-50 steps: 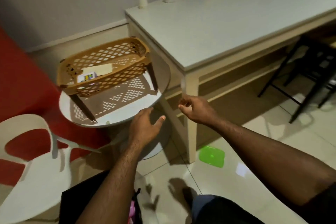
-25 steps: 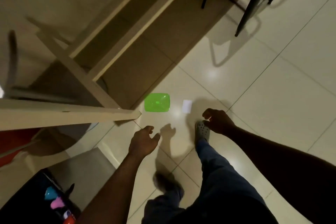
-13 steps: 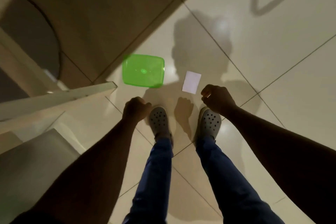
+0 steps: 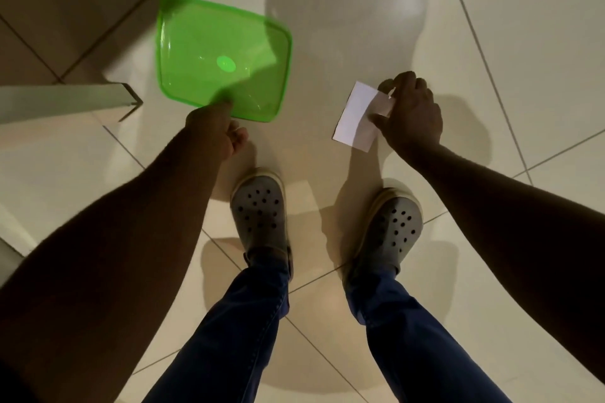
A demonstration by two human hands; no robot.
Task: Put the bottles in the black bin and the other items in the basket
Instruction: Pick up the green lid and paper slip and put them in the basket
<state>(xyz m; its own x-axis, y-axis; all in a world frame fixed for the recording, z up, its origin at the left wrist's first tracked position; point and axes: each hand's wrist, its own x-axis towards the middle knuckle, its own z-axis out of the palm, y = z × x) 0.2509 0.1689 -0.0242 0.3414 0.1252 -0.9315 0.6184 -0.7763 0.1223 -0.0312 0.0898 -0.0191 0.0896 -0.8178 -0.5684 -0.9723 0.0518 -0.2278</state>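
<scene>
A translucent green plastic lid [image 4: 226, 52] lies flat on the tiled floor, upper left of centre. My left hand [image 4: 216, 129] is at its near edge, one finger on the rim and the other fingers curled. A small white folded card [image 4: 358, 116] lies on the floor to the right. My right hand [image 4: 409, 111] pinches the card's right edge and lifts that side a little. The black bin and the basket are out of view.
A pale table corner [image 4: 124, 101] juts in from the left, just beside the lid. My two feet in grey perforated clogs [image 4: 258, 209] stand on the floor below the hands. Bare cream tiles [image 4: 523, 42] stretch to the right.
The view has tilted down and come closer to the floor. Both hands dropped: the left reached the lid's edge, the right took hold of the white card.
</scene>
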